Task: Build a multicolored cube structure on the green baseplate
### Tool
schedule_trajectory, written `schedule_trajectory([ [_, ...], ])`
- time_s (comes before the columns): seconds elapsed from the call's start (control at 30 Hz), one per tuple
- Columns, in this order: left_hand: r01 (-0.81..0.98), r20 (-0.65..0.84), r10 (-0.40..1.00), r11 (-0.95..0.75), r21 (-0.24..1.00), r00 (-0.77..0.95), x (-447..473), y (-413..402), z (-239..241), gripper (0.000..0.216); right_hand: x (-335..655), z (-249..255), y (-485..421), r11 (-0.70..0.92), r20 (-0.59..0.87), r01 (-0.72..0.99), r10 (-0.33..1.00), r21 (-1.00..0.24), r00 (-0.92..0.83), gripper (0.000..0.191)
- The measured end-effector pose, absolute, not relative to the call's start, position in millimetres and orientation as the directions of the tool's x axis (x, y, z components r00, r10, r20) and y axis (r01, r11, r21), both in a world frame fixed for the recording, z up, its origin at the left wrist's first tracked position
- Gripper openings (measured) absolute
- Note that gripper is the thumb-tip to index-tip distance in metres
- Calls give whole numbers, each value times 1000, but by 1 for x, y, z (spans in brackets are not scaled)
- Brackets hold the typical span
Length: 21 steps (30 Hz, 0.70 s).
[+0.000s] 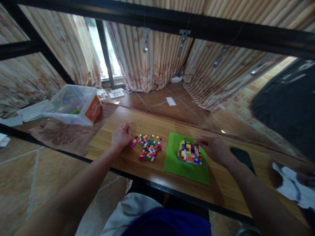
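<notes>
Both my left hand [121,135], by loose bricks [150,149], and right hand [213,148], at a likely light, stiff brick model [188,154] best gripped low, curl, contents unclear to me.

Loose bricks [150,149] left of baseplate [172,165], brick model [188,154] atop
</notes>
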<state>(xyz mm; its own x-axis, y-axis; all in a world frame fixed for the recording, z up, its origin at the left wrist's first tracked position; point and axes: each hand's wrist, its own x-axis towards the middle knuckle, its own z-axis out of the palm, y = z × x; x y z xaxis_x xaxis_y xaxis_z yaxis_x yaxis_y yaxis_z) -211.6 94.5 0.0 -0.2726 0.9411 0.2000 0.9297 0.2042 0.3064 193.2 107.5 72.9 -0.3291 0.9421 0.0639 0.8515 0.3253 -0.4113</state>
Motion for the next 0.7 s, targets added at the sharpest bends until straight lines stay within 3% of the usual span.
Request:
schedule_trajectory([
  [0.4, 926, 191, 945, 196, 321, -266, -212, 94, 1, 19, 211, 53, 116, 60, -89, 599, 973, -798, -215, 35],
  [0.7, 935, 200, 945, 195, 295, -260, -212, 94, -1, 20, 205, 46, 114, -88, -130, 388, 988, -917, -81, 52],
])
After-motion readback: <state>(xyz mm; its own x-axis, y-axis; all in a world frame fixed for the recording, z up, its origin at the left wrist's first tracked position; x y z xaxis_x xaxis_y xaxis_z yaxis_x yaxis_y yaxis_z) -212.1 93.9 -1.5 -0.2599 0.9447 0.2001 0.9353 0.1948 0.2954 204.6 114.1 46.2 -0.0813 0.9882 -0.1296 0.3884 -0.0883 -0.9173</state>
